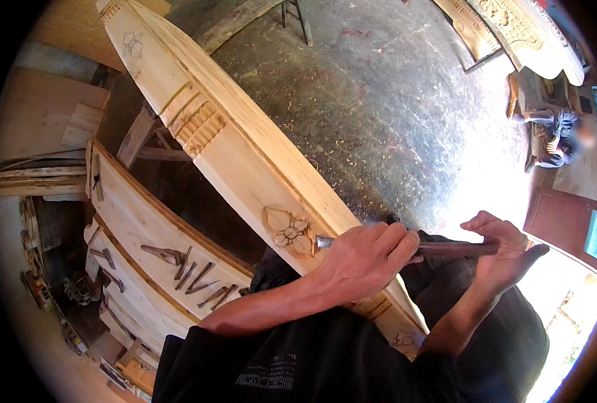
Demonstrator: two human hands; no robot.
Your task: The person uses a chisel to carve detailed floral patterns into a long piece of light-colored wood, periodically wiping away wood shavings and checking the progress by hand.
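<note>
A long pale wooden beam (pixel 248 183) runs diagonally from the far left to beneath my arms. On its face, a flower (pixel 291 232) is drawn and partly carved, its middle cut into petals. My left hand (pixel 369 258) wraps around a gouge, whose metal blade (pixel 324 242) meets the wood at the flower's right side. The gouge's dark handle (pixel 456 250) points right. At its butt end is my right hand (pixel 503 252), palm against the handle, fingers stretched apart. My left fingers hide the middle of the tool.
Several carving tools (pixel 187 272) lie on a curved pale board (pixel 157 225) at the left. Beyond the beam, wood chips cover the grey floor (pixel 372 127). Carved panels (pixel 506 27) stand at the far right, with a seated person (pixel 559 138) nearby. Stacked boards (pixel 39 174) fill the far left.
</note>
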